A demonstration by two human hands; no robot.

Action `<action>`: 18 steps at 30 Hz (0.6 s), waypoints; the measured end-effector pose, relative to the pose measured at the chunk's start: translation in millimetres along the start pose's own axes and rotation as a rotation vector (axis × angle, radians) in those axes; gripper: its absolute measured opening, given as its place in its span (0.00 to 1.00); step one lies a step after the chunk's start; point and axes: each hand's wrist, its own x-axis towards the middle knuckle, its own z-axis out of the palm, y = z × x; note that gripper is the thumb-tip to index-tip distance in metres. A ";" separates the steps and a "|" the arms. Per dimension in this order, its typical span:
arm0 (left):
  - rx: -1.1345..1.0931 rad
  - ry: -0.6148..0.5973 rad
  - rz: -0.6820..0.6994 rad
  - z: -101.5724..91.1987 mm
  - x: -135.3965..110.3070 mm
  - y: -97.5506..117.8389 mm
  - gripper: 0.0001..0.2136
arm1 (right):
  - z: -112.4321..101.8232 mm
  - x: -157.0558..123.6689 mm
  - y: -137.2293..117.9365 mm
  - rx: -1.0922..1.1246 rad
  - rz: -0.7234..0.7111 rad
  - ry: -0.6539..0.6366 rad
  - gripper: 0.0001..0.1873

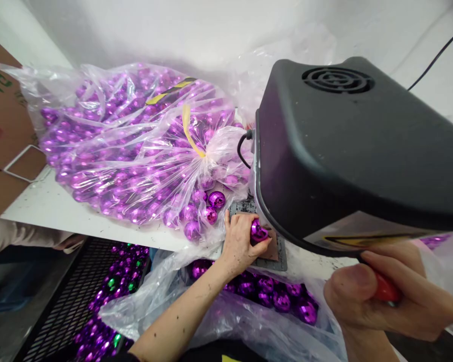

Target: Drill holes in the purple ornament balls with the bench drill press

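My left hand (238, 241) is closed around a shiny purple ball (258, 231) and holds it on a small grey plate (277, 254) under the black machine housing (347, 151). Close to the camera, my right hand (392, 296) grips a red handle (385, 290) beneath the machine's front. A large clear plastic bag (136, 151) full of purple balls lies on the white table (53, 203) to the left of my left hand. Loose purple balls (216, 200) spill from its mouth.
A second open bag with purple balls (272, 299) sits below the table edge. A black mesh crate (79, 296) at lower left holds purple and green balls. A cardboard box (3, 125) stands at far left, with another person's sleeve (18, 234) below it. A black cable (434, 58) runs behind the machine.
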 end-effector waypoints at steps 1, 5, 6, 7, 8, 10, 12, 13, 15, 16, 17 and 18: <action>0.009 -0.002 0.004 -0.6 0.4 1.2 0.21 | 4.3 0.6 -1.2 -0.026 -0.058 0.063 0.03; 0.055 0.001 0.018 -3.5 2.3 6.2 0.20 | 15.7 0.5 -2.3 -0.011 -0.153 0.143 0.05; 0.064 0.003 0.020 -4.1 2.6 7.1 0.20 | 16.1 -0.5 -1.9 0.001 -0.148 0.132 0.05; 0.069 0.004 0.022 -4.6 2.9 7.8 0.20 | 15.6 -1.9 -1.5 -0.009 -0.143 0.130 0.05; 0.070 0.003 0.022 -4.8 3.0 8.2 0.20 | 14.5 -3.5 -1.2 -0.037 -0.141 0.134 0.05; 0.060 0.003 0.022 -4.7 2.9 7.9 0.20 | 11.6 -6.7 -1.2 -0.115 -0.129 0.146 0.05; 0.043 0.004 0.021 -3.7 2.4 6.3 0.20 | 9.3 -9.0 -2.4 -0.148 -0.097 0.143 0.05; 0.037 0.004 0.018 -3.0 2.2 5.2 0.20 | 8.7 -9.5 -3.5 -0.144 -0.082 0.138 0.05; 0.029 0.005 0.013 -1.4 1.8 2.9 0.20 | 8.8 -8.7 -6.4 -0.133 -0.070 0.133 0.04; 0.027 0.005 0.013 -0.8 1.7 1.9 0.20 | 9.3 -7.8 -7.9 -0.126 -0.075 0.126 0.04; 0.026 0.006 0.014 -0.2 1.6 1.1 0.20 | 10.1 -6.8 -9.2 -0.120 -0.082 0.123 0.04; 0.027 0.008 0.018 0.1 1.7 0.6 0.20 | 11.1 -6.1 -10.1 -0.115 -0.093 0.127 0.03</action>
